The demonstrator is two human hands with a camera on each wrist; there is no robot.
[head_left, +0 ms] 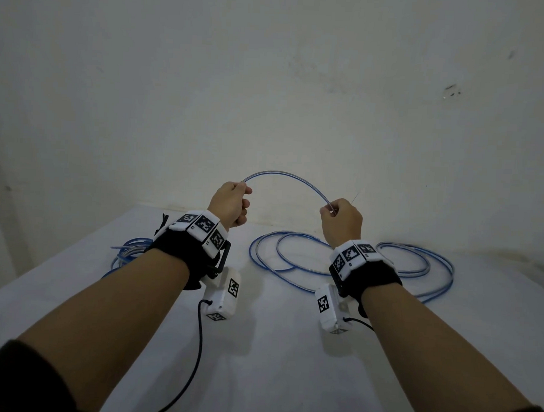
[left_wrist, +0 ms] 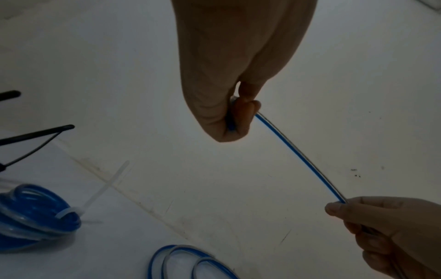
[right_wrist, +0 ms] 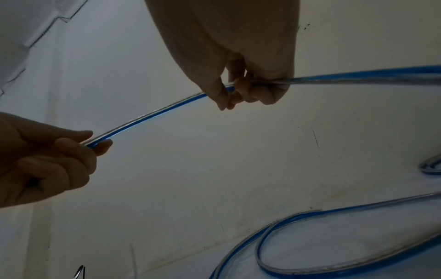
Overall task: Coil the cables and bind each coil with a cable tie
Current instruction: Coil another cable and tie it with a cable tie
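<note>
Coiling of the second cable appears to be just starting. Nearest, the left hand (head_left: 231,204) and the right hand (head_left: 341,221) each pinch the blue-and-clear cable (head_left: 288,182), which arches between them above the white table (head_left: 275,344). Beyond, its loose loops (head_left: 293,262) lie on the table; next, likely, the right hand feeds a loop across to the left. At far left, a bound coil (left_wrist: 35,213) already carries a white cable tie (left_wrist: 95,198). Black cable ties (left_wrist: 33,136) lie cut off at the frame edge.

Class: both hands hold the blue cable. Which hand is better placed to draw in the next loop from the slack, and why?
The right hand: the blue cable runs on from it to the loose loops beside it. The left hand grips the end.
</note>
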